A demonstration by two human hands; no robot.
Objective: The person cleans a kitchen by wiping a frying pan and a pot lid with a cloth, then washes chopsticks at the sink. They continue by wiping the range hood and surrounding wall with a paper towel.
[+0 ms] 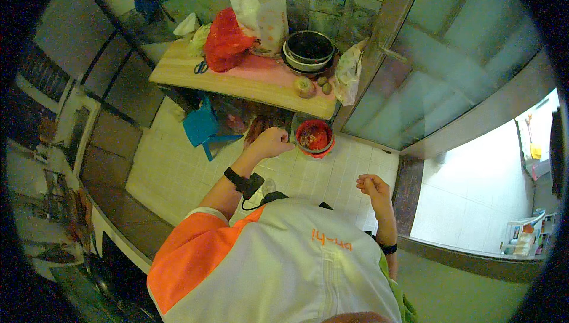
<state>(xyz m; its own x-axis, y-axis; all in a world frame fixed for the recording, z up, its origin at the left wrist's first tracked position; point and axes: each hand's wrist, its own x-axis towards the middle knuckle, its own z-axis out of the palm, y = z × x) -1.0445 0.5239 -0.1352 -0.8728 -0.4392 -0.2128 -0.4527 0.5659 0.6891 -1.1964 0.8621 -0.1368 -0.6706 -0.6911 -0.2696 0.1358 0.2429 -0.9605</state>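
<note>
My left hand (269,143) is raised in front of me over the tiled floor, its fingers curled into a fist. Whether it holds anything small is hidden. Just right of that fist, on the floor by the table, stands a bin (314,138) with a red lining and some scraps inside. A reddish-brown thing (256,127) shows behind the left hand; its kind is unclear. My right hand (376,189) hovers farther right, near the doorway, with its fingers bent in and no object visible in them.
A wooden table (172,74) ahead carries a red plastic bag (225,44), a white paper bag (269,18), scissors (201,67), stacked pots (309,47), a round vegetable (304,87) and a crumpled bag (349,74). A blue plastic dustpan-like thing (201,124) sits below. Right stands a glass door (456,44).
</note>
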